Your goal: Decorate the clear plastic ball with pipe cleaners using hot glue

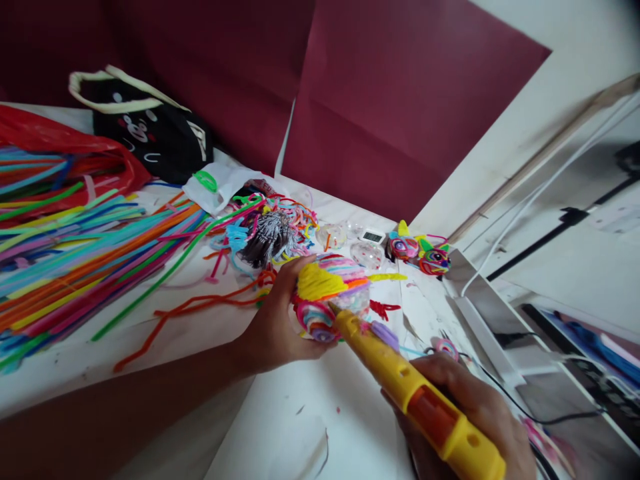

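My left hand (274,323) is closed around a ball (323,283) partly covered with coiled pipe cleaners in yellow, pink, blue and orange. A bare transparent patch shows on the ball's right side, and a spiral of pink, white and blue faces me. In my right hand (467,400) is a yellow hot glue gun (385,370), gripped from the right side. Its nozzle tip is at the ball's front, beside the spiral; I cannot tell whether it touches. A purple pipe cleaner piece (385,335) shows just behind the gun.
Bundles of pipe cleaners (100,273) lie at left, near a black bag (150,143). Behind the ball are a tangled heap of scraps (273,233), transparent plastic shells (367,255), a small digital display (373,237) and decorated balls (434,258). A black cord (530,413) runs at right.
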`<state>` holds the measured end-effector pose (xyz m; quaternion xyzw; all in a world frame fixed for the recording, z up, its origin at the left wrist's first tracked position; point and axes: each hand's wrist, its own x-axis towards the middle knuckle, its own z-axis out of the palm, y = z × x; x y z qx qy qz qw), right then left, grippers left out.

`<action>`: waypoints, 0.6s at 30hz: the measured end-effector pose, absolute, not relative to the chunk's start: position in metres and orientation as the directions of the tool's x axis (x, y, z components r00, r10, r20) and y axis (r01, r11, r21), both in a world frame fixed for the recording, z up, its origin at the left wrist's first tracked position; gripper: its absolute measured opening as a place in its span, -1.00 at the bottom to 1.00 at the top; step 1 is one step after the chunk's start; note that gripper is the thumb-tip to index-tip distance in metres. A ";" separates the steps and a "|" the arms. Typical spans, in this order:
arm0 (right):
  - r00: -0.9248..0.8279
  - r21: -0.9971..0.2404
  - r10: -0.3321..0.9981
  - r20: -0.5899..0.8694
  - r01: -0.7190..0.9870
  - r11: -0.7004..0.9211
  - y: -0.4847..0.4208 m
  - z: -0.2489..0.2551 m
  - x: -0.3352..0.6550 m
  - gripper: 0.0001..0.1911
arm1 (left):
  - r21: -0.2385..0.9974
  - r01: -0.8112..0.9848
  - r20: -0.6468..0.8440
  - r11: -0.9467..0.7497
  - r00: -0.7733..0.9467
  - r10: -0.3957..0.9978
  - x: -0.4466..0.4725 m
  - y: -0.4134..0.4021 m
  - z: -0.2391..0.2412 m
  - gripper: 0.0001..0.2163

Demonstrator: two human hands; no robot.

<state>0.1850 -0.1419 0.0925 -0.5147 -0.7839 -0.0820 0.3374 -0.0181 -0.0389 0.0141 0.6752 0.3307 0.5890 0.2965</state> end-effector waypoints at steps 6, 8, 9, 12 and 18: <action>-0.241 -0.122 0.635 0.733 0.873 0.472 -0.139 0.091 0.192 -0.85 | 0.816 0.143 0.558 -0.560 0.056 0.828 -0.020 -0.035 0.002 -0.02; -0.227 -0.116 0.634 0.739 0.885 0.451 -0.137 0.093 0.192 -0.86 | 0.831 0.131 0.540 -0.541 0.048 0.841 -0.020 -0.035 0.002 -0.03; -0.219 -0.115 0.639 0.737 0.891 0.438 -0.136 0.094 0.192 -0.87 | 0.836 0.118 0.534 -0.536 0.049 0.844 -0.020 -0.036 0.003 -0.04; -0.200 -0.117 0.658 0.726 0.907 0.406 -0.134 0.099 0.192 -0.88 | 0.834 0.093 0.540 -0.544 0.065 0.839 -0.020 -0.037 0.007 -0.06; -0.240 -0.039 0.612 0.754 0.913 0.406 -0.133 0.099 0.199 -0.85 | 0.809 0.119 0.573 -0.576 0.057 0.817 -0.020 -0.037 0.010 0.00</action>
